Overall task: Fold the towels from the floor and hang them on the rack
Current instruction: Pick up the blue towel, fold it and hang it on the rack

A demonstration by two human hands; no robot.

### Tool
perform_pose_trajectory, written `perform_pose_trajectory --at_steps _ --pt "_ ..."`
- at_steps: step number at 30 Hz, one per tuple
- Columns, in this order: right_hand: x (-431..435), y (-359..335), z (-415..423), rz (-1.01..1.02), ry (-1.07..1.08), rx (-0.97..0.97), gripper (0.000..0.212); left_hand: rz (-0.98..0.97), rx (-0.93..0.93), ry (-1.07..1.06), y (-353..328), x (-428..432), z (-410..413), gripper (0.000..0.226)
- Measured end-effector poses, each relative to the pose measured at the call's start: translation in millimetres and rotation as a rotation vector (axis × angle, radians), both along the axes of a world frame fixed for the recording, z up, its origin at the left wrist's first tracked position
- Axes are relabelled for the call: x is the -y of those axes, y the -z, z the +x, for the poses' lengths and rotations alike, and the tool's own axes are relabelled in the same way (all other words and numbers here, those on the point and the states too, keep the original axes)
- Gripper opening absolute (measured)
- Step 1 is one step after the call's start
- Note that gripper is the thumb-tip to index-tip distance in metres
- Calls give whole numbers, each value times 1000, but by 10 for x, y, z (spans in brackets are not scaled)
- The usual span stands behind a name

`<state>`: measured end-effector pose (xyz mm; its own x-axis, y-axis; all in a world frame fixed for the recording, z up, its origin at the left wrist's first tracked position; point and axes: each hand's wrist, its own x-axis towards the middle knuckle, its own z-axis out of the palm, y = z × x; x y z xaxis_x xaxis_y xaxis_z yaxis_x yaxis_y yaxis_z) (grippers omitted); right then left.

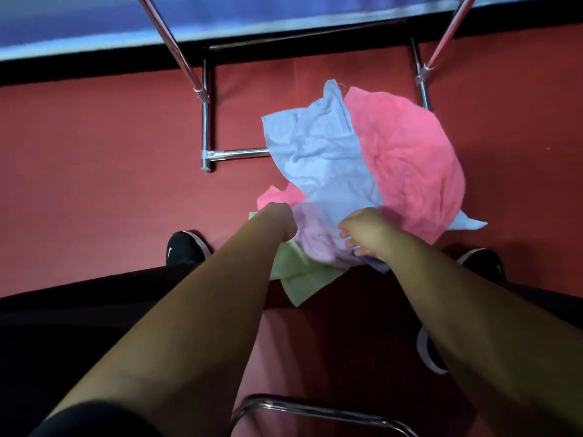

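Note:
A heap of towels lies on the red floor: a light blue towel (318, 152), a bright pink towel (410, 159), a pale pink towel (315, 238) and a light green towel (296, 275) at the near edge. My left hand (280, 222) reaches down into the heap at the pale pink towel's left edge, its fingers hidden under the cloth. My right hand (362, 231) grips the pale pink towel's right side with curled fingers. The chrome rack (206, 127) stands behind the heap, its low bar running under the blue towel.
My two black shoes (184, 250) (482, 263) flank the heap. A chrome chair frame (315, 411) curves at the bottom edge. A blue surface with a black edge (94, 23) runs along the top. The rack's slanted poles (170, 42) (448, 36) rise toward me.

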<state>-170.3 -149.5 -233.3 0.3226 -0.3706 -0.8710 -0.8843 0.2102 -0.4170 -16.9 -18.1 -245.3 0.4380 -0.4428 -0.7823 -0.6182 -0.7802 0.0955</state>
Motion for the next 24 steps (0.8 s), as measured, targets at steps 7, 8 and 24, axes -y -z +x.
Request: perform_pose_trajectory --at_steps 7,8,24 --pt "-62 647 55 -284 -567 -143 36 -243 130 168 486 56 -214 46" --pt "-61 696 35 -315 -618 -153 38 -282 104 254 537 80 -248 39" --pt "53 833 -410 -283 -448 -202 33 -235 24 282 669 440 -498 80"
